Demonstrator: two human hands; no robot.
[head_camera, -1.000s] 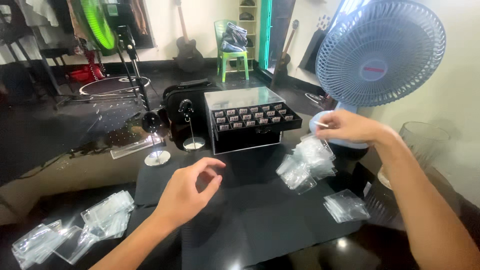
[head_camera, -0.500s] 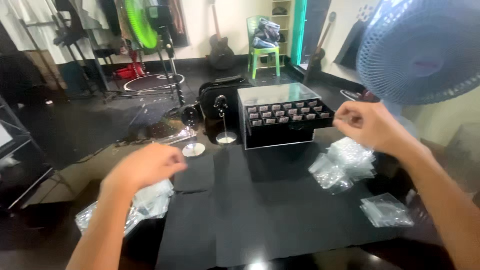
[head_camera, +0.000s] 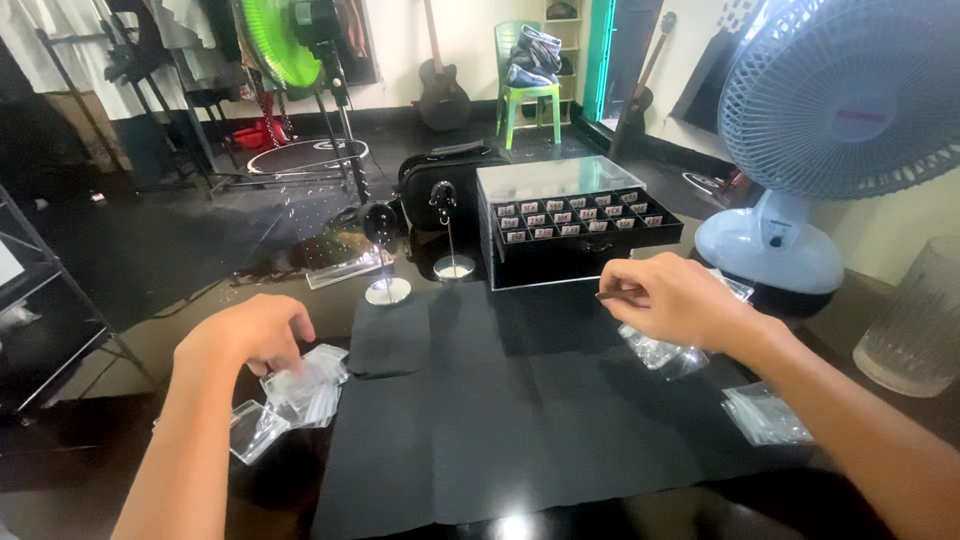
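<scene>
My left hand (head_camera: 250, 335) rests on a pile of small clear plastic bags (head_camera: 285, 402) at the left edge of a black mat (head_camera: 510, 420), its fingers curled onto the top bags. My right hand (head_camera: 675, 300) hovers over a second heap of clear bags (head_camera: 662, 352), fingers pinched on a small thin item that is too small to make out. Just behind the mat stands a clear-lidded black tray box (head_camera: 575, 225) with several rows of small compartments.
A pale blue desk fan (head_camera: 835, 130) stands at the right, a ribbed glass (head_camera: 915, 320) beside it. More clear bags (head_camera: 765, 415) lie at the mat's right edge. Two small display stands (head_camera: 388, 260) and a black case (head_camera: 440, 185) sit behind the mat.
My left hand has dropped from mid-air onto the bag pile at the left. My right hand has moved down and left from near the fan, still pinched. The view has shifted.
</scene>
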